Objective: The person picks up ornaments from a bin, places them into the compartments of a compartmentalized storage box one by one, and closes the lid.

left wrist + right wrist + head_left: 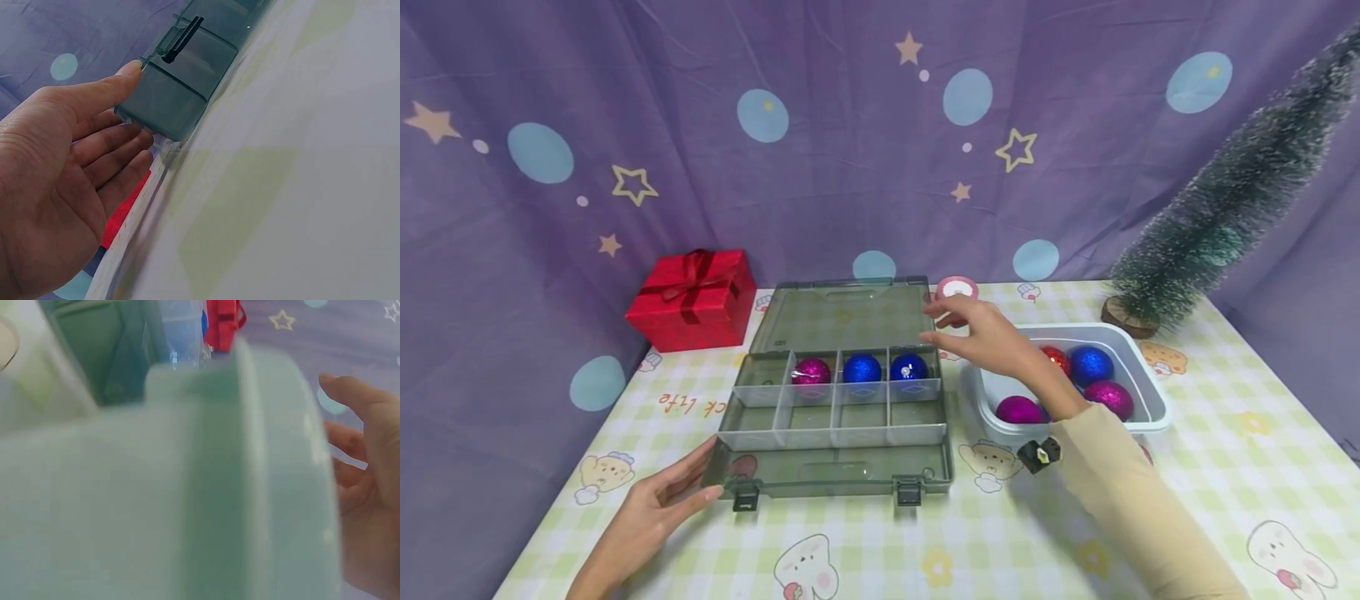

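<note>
A translucent grey compartment box [861, 433] lies with its lid [842, 317] folded back. In its back row sit a glittery magenta ball [812, 372], a blue ball [861, 368] and a second, shiny blue ball [909, 367], each in its own compartment. My left hand [643, 517] holds the box's front left corner, thumb at the front edge and fingers along the side. Past the box's right side hovers my right hand [988, 337], fingers loosely bent around nothing. Its forearm crosses above a pale plastic tub [1150, 417] and hides part of the balls inside.
Inside the tub are a blue ball [1092, 366], magenta balls [1108, 400] and a red one [1056, 359]. A small frosted tree [1210, 217] stands back right, a red gift box [700, 312] back left. A round pink-rimmed item [957, 288] lies behind the right hand.
</note>
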Tool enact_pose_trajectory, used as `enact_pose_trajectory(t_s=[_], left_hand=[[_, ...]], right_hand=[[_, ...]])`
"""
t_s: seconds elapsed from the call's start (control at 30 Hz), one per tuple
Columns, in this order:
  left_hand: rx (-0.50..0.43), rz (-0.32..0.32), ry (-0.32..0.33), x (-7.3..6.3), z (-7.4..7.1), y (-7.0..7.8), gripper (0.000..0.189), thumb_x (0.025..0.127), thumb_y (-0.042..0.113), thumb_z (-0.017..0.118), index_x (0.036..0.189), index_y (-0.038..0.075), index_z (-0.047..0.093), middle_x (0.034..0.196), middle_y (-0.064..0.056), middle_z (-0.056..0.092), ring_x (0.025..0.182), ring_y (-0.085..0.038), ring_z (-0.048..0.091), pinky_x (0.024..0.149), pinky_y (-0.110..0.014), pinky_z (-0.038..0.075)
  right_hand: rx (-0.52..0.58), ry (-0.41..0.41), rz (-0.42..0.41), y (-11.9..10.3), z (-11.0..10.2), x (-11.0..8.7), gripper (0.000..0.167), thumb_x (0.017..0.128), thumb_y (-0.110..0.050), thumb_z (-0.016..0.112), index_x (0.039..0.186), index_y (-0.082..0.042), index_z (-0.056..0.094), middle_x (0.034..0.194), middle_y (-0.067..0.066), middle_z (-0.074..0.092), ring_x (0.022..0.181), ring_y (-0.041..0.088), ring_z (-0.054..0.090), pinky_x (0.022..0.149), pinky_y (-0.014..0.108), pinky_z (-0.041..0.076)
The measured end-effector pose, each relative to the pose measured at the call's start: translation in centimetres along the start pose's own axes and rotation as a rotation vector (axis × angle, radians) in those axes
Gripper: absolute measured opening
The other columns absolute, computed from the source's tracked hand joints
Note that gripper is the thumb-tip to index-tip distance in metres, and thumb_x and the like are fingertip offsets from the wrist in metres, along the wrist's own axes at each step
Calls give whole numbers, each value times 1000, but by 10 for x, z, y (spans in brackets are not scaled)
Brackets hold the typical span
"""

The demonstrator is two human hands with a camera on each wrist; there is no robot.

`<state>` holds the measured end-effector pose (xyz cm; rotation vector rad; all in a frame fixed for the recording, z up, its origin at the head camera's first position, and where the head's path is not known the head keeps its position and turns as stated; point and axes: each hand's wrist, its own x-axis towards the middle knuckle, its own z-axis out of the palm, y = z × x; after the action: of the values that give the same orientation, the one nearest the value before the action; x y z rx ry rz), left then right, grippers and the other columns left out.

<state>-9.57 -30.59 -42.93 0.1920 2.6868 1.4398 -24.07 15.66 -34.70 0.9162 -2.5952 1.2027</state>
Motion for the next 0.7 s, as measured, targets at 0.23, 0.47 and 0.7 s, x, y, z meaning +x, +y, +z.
enact_pose_trajectory(t_s=[0.23,0.47,0.7], left_hand=[[-10,15,-1,0,0,0,69,100,31,72,157,6,44,160,-11,41,127,10,43,97,-7,44],[-8,-10,-8,0,-1,2,70,100,33,72,158,7,42,160,-11,40,139,-32,41,96,-7,45],[-6,3,-2,0,0,0,69,100,32,72,157,6,44,159,-11,41,133,-4,44,97,-8,45]], right_hand=[[-18,65,68,13,-23,-33,37,96,-16,77,129,-2,68,128,17,68,109,34,70,95,51,59],[-24,87,156,26,-41,-63,36,98,-19,75,128,0,68,127,17,68,110,34,69,92,54,59],[-73,133,194,39,-53,-89,33,98,-17,76,125,1,69,114,15,73,100,28,72,88,37,61]])
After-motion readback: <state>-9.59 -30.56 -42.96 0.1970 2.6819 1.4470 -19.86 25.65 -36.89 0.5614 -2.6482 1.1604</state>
